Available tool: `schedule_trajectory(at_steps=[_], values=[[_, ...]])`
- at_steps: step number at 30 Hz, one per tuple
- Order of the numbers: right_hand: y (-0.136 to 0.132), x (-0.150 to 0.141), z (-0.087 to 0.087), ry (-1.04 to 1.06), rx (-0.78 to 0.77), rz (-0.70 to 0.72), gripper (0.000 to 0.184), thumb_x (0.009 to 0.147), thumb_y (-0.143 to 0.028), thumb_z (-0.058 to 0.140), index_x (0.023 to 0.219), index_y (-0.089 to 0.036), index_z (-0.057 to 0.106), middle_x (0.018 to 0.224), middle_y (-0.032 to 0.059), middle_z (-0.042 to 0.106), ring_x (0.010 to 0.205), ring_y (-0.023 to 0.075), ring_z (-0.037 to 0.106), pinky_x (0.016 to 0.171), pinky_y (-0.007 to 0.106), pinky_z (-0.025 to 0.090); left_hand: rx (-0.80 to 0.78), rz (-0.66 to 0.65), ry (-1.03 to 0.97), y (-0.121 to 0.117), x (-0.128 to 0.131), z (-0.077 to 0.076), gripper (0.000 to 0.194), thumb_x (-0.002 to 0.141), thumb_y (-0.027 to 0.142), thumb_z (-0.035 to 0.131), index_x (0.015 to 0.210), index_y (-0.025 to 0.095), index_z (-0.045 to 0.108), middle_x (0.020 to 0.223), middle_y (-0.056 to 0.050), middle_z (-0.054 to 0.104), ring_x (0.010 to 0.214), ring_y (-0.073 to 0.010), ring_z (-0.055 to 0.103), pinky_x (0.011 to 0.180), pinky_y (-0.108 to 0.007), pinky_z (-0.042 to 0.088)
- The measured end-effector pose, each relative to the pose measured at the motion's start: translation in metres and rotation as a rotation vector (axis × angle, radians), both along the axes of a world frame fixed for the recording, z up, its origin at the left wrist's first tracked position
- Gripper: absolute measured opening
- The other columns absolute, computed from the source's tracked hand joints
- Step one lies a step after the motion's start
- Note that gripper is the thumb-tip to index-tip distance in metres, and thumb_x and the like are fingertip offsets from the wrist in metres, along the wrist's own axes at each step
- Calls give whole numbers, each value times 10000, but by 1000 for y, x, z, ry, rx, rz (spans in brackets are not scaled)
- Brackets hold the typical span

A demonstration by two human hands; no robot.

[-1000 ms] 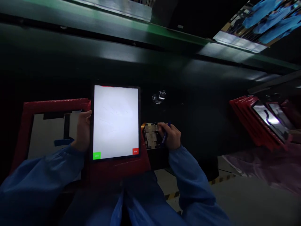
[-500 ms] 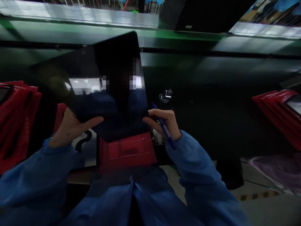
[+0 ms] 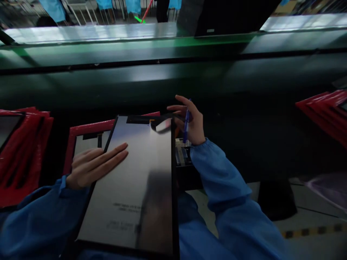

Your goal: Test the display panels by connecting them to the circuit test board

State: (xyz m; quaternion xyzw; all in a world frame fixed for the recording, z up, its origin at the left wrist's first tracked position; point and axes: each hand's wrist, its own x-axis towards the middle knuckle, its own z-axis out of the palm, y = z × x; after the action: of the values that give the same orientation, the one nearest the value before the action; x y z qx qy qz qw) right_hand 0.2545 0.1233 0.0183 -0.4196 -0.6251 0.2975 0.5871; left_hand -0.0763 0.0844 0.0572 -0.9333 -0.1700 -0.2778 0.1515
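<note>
A tablet-sized display panel (image 3: 135, 173) shows its pale silvery back, tilted in front of my body. My left hand (image 3: 92, 164) holds its left edge, fingers stretched across the back and the thumb hidden. Near the panel's top right corner, my right hand (image 3: 197, 126) has a blue pen (image 3: 186, 126) tucked in it, with the index finger raised. A dark flex cable with a whitish piece (image 3: 163, 125) runs from the panel's top edge toward my right fingers. Whether those fingers touch the cable is unclear.
Red-edged sleeves (image 3: 24, 155) are piled at the left, with more red sleeves (image 3: 325, 108) at the right. Another panel in a red frame (image 3: 71, 144) lies behind my left hand. A small electronic part (image 3: 183, 153) sits below my right hand. A ledge (image 3: 108, 50) runs across the back.
The panel has turned from its glossy black face to its silvery back and come lower, toward my body. My right hand has moved up to its top right corner, the pen still in it.
</note>
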Motion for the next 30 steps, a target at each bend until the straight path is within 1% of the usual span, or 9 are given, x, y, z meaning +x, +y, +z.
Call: schedule_trajectory(at_steps=[3,6,11,14,17,19,22,25,30], values=[[-1,22,-2,184,-214,169,276,807,-320,761,898,-240,514,733,-46,636,576,103,604,595,259,526,-29,20,-25,6,6,-24,650,909,13,604,1516,160,424,1298,-108,680,819,-156,727,689,-283,564],[-5,37,-1,218,-292,311,392,789,-275,769,760,-245,380,624,-83,545,464,70,481,464,222,415,-81,48,8,13,12,-47,661,941,51,571,1553,194,370,1318,-125,672,780,-163,717,710,-300,578],[-17,40,8,144,-382,437,345,845,-260,734,798,-244,393,769,-15,675,612,102,579,581,255,495,2,105,209,13,15,-61,769,910,-64,454,1602,197,243,1318,-98,679,713,-170,705,678,-301,573],[-23,37,13,102,-403,475,335,862,-315,735,834,-244,408,836,-5,700,727,115,651,672,266,533,-85,259,356,4,7,-58,815,844,-112,338,1577,244,321,1469,-116,558,631,-154,685,550,-293,537],[-28,28,11,68,-404,501,312,878,-352,725,875,-239,434,885,4,718,790,131,703,730,282,556,-308,455,347,-7,4,-49,795,820,-79,310,1519,274,444,1548,-134,471,553,-139,649,440,-291,454],[-31,16,7,29,-403,530,283,891,-356,711,910,-233,457,925,29,736,824,156,722,742,296,565,-505,500,166,-14,13,-41,656,892,10,359,1474,274,509,1520,-126,519,565,-122,640,482,-271,467],[-36,-5,-4,-114,-369,546,243,893,-365,701,950,-220,514,892,29,724,743,143,691,681,266,539,-930,424,-180,-20,46,-33,487,972,210,463,1452,253,529,1476,-124,566,535,-71,565,547,-238,487],[-39,-19,-15,-255,-294,509,216,874,-340,713,935,-215,548,759,-28,646,614,99,587,605,216,478,-1362,354,-327,-18,83,-33,542,986,346,487,1508,205,450,1235,-107,710,508,-74,516,493,-226,437],[-38,-19,-20,-306,-272,503,272,816,-297,749,922,-221,511,756,-45,599,593,82,537,560,187,434,-1584,333,-512,-10,107,-43,360,894,370,601,1130,132,734,993,-85,770,860,-205,698,717,-269,535]])
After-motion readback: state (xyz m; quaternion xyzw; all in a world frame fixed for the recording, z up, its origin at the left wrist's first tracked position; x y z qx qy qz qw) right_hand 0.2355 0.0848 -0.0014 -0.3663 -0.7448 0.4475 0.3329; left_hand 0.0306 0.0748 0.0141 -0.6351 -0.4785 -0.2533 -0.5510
